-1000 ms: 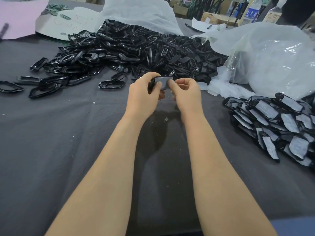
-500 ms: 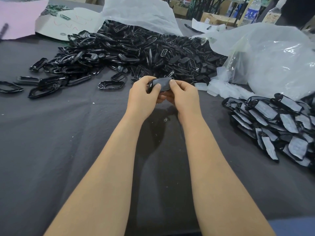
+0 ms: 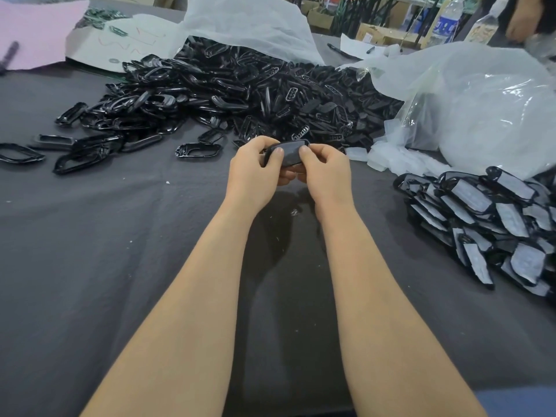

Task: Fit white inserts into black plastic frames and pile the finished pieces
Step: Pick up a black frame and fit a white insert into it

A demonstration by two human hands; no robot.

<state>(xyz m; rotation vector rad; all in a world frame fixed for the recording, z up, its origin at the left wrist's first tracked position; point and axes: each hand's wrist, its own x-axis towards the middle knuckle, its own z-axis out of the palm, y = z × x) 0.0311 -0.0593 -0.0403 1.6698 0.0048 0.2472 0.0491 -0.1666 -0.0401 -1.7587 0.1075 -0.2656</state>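
On the table (image 3: 90, 266), a heap of frames (image 3: 240, 94) lies behind both hands, stray frames (image 3: 75, 149) trailing to its left; the left hand (image 3: 252, 173) and right hand (image 3: 325, 173) meet on one piece (image 3: 288, 152) at centre; the finished pile (image 3: 487, 224) sits right, a bag (image 3: 481, 115) behind it; what seem to be inserts (image 3: 388, 158) lie between bag and heap.

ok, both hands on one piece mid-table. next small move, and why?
Probably one firm press with both thumbs to finish the fit. The left hand and right hand both pinch the piece, thumbs on its grey face; whether it is fully seated cannot be told. The finished pile lies at right.
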